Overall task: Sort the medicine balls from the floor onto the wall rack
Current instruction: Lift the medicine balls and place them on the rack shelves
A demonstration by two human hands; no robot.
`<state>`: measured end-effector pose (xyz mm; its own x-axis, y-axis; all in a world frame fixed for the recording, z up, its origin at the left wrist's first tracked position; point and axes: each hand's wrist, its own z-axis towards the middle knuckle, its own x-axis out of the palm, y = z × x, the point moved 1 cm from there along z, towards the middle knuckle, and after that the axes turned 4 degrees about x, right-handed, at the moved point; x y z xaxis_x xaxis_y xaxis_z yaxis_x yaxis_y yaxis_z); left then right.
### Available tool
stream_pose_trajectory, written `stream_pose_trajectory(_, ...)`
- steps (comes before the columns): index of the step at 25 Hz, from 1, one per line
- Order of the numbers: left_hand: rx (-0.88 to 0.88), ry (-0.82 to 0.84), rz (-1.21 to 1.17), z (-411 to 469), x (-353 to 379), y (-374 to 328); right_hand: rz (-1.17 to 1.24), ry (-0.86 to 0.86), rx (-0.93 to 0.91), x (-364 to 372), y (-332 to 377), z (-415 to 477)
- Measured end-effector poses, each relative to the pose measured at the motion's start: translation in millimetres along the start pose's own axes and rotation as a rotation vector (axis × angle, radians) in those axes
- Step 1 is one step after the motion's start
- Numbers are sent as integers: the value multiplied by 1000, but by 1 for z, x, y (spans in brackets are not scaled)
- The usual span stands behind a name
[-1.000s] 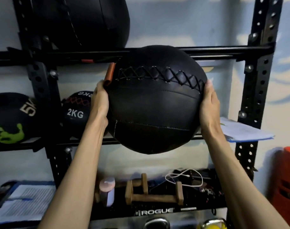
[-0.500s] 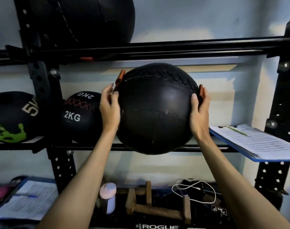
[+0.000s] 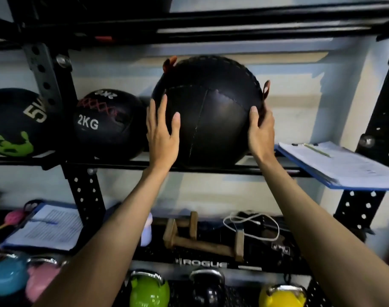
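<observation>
A large black medicine ball (image 3: 211,111) with orange strap tabs sits on the middle rails (image 3: 122,166) of the black wall rack. My left hand (image 3: 161,134) lies flat on its left front, fingers straight. The ball's right side is pressed by my right hand (image 3: 261,129), thumb in front and fingers by the strap. To the left on the same shelf rest a smaller 2KG ball (image 3: 107,122) and, past the upright (image 3: 47,80), a 5KG ball (image 3: 14,122).
A blue clipboard with papers (image 3: 339,165) lies on the shelf right of the ball. The upper rail (image 3: 211,29) runs close overhead. Below are wooden push-up bars (image 3: 200,240), a white cable, another clipboard (image 3: 47,229) and several coloured kettlebells (image 3: 149,291).
The ball went from in front of the rack down and back onto the middle rails. My left hand slid from the ball's side to its front.
</observation>
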<state>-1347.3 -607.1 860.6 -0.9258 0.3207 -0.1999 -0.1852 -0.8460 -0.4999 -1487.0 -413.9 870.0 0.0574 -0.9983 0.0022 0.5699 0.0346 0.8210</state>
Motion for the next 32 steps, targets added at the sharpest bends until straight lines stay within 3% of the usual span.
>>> stream_pose_trajectory(3,20,-116,27,-54,0,-1,-153,8,-11,-18,-19,-55)
stream_pose_trajectory(6,76,-61,94,-139,9,5,-297,84,-71,-37,-52,-128)
stream_pose_trajectory(10,-33,278,61,-277,21,18,-534,260,61,-74,-122,-245)
stream_pose_trajectory(15,-225,706,109,-432,31,25,-714,402,376,-142,-198,-371)
stream_pose_trajectory(22,-466,1141,219,-575,78,22,-799,604,731,-226,-296,-457)
stream_pose_trajectory(29,-790,1231,242,-736,181,67,-817,791,978,-304,-467,-504)
stream_pose_trajectory(32,-1011,1185,231,-809,233,108,-875,808,1052,-335,-560,-532)
